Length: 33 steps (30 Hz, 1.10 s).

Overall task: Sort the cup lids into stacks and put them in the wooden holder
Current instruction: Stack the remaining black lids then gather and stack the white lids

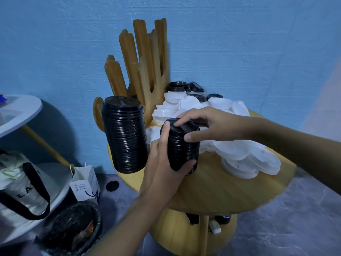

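My left hand grips a short stack of black lids from the side, just above the round wooden table. From above, my right hand pinches the top lid of that stack between fingers and thumb. A taller stack of black lids stands at the table's left edge. Behind it rises the wooden holder with upright slats, and I see no lids in it. Loose white lids lie piled across the right and back of the table, with a few black lids at the far back.
One black lid lies on the grey floor left of the table. A paper bag, a black bin and a tote bag crowd the lower left. A white round table stands at the left; the blue wall is close behind.
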Tool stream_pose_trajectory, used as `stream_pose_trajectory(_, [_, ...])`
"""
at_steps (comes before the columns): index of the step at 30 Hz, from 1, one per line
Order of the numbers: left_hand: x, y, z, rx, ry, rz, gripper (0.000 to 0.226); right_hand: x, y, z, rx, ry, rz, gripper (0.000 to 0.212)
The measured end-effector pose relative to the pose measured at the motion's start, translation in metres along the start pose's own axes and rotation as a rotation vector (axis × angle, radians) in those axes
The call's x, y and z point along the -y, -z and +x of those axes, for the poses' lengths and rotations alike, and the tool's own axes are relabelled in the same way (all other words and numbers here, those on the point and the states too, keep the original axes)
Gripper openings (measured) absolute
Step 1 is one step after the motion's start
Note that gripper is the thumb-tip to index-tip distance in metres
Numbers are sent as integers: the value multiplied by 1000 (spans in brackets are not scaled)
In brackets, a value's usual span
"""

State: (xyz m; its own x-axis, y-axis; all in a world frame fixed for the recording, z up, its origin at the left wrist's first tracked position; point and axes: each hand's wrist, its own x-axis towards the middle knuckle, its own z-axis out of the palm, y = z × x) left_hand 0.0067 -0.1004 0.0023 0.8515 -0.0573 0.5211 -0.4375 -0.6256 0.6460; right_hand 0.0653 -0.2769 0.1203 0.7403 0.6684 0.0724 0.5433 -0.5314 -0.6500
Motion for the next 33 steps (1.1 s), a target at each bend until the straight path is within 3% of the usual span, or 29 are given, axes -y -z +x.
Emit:
stream_pose_trajectory(5, [-1, 0, 0, -11, 12, 15, 106, -2, -9, -1, -53, 23, -88, 41])
stream_pose_trajectory(8, [-1, 0, 2, -16, 1, 37, 102, -4, -5, 0, -47, 18, -10, 40])
stream_pose_trajectory(12, [-1, 0, 4, -17, -15, 78, 101, -35, 18, 25, -370, -69, 96, 24])
stream_pose_trajectory(17, [3, -1, 5, -16, -26, 18, 105, -105, 54, 76, -585, -365, -34, 33])
stream_pose_trajectory(26, [14, -4, 4, 2, -80, -25, 106, -155, 75, 134, -611, -481, -218, 36])
stream_pose_trajectory(33, [17, -6, 3, -7, -98, -17, 109, -175, 82, 147, -521, -534, -98, 37])
